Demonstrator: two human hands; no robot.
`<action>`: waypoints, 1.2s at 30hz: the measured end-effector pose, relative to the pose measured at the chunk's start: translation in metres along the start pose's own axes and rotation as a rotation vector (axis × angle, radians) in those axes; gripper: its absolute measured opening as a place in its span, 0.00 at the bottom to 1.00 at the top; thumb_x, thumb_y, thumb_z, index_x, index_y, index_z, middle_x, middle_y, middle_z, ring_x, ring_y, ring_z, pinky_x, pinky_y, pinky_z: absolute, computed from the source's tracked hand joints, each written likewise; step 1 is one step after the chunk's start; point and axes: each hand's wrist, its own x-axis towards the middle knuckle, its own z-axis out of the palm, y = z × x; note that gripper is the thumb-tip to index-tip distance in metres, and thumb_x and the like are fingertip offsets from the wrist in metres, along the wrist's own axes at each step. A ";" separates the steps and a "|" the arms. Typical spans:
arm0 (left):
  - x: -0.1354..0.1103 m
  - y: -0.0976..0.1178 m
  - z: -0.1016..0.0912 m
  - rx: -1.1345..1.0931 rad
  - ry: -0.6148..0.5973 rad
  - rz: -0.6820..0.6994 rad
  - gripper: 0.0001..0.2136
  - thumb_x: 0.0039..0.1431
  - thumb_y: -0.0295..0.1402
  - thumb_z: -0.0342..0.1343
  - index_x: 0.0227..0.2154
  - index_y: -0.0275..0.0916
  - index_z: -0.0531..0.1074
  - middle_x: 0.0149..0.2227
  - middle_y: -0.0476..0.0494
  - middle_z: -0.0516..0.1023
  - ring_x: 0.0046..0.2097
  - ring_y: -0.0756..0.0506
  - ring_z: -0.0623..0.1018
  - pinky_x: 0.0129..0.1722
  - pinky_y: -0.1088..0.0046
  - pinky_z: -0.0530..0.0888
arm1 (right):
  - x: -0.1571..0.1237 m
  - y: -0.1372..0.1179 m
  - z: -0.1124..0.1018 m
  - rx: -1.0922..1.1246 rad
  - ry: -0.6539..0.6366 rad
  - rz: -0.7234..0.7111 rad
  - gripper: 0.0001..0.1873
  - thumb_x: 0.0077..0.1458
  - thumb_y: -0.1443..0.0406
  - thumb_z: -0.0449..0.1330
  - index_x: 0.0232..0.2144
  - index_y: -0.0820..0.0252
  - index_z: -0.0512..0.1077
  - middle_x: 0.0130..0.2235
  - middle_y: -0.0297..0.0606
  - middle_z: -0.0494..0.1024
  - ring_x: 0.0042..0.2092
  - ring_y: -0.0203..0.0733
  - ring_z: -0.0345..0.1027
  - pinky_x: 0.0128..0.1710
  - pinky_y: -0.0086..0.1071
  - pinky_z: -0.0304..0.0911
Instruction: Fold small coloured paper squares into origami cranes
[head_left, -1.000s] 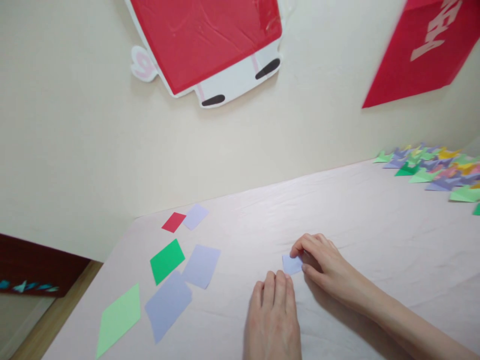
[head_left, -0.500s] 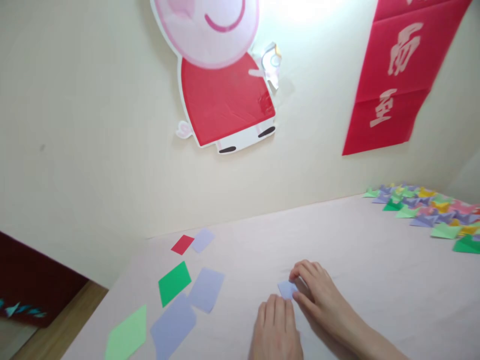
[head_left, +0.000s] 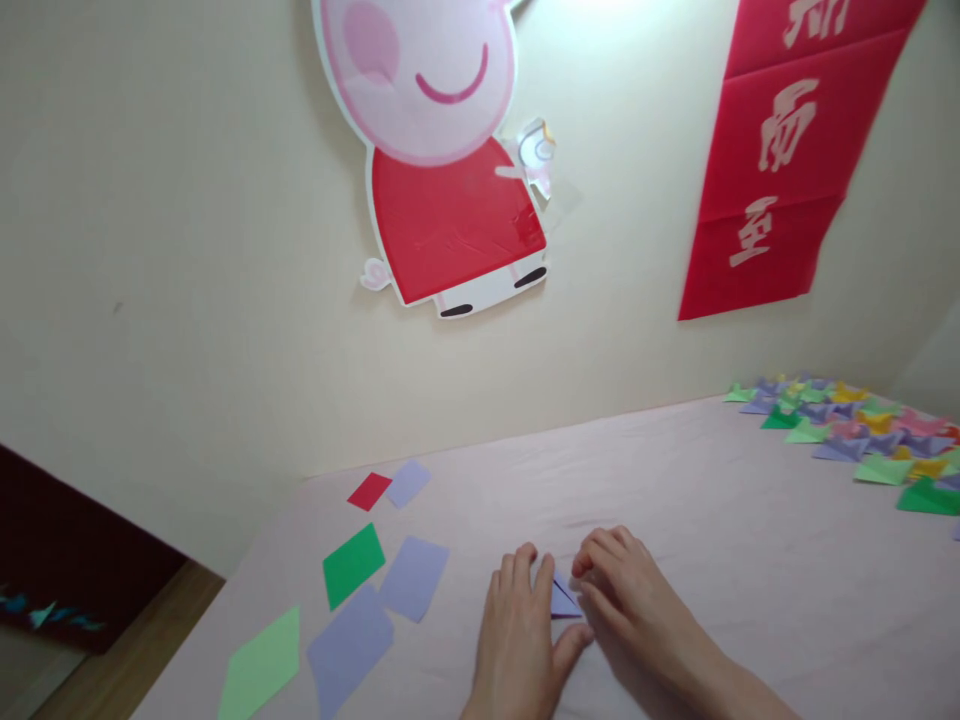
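Observation:
A small folded purple paper lies on the table, with dark slits between its folds. My left hand covers its left part and holds it down, fingers bent over it and thumb out below its lower edge. Just to the right, my right hand has its fingers loosely curled and its thumb a little apart from them. No paper shows between those fingertips. Whether the right thumb touches the paper's edge I cannot tell.
To the left lie flat sheets: purple, light green, green and red. Several rows of folded coloured paper pieces stand at the far right. A wall with a pig cutout and a red banner borders the table.
My left hand has shifted up and left onto the paper, with its thumb now spread. The paper shows a triangular folded shape with slits. The view has tilted up slightly.

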 end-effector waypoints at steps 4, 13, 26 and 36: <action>-0.013 -0.003 -0.001 -0.016 -0.019 -0.009 0.27 0.56 0.39 0.60 0.58 0.40 0.65 0.56 0.36 0.69 0.55 0.35 0.69 0.54 0.55 0.69 | -0.006 -0.005 0.005 0.034 -0.075 -0.060 0.12 0.53 0.76 0.54 0.33 0.56 0.72 0.37 0.38 0.74 0.43 0.46 0.64 0.43 0.41 0.60; -0.008 -0.012 -0.028 -0.228 -0.063 0.175 0.13 0.56 0.25 0.60 0.44 0.43 0.71 0.50 0.45 0.73 0.52 0.45 0.70 0.53 0.65 0.69 | -0.003 0.006 0.010 0.083 -0.098 -0.023 0.11 0.57 0.74 0.55 0.31 0.55 0.74 0.36 0.37 0.75 0.41 0.45 0.63 0.43 0.40 0.61; 0.011 -0.018 -0.024 -0.222 -0.036 0.277 0.06 0.64 0.26 0.53 0.32 0.38 0.71 0.36 0.48 0.74 0.41 0.47 0.71 0.43 0.68 0.68 | -0.008 0.007 0.006 0.075 -0.137 0.061 0.10 0.52 0.73 0.57 0.30 0.54 0.74 0.36 0.37 0.74 0.42 0.47 0.63 0.44 0.42 0.61; 0.014 -0.011 -0.010 -0.272 -0.093 0.002 0.06 0.61 0.21 0.51 0.31 0.38 0.67 0.37 0.46 0.69 0.42 0.44 0.67 0.43 0.65 0.67 | -0.004 0.003 0.013 0.018 -0.133 0.101 0.07 0.58 0.70 0.58 0.29 0.57 0.72 0.34 0.37 0.72 0.39 0.45 0.62 0.41 0.40 0.57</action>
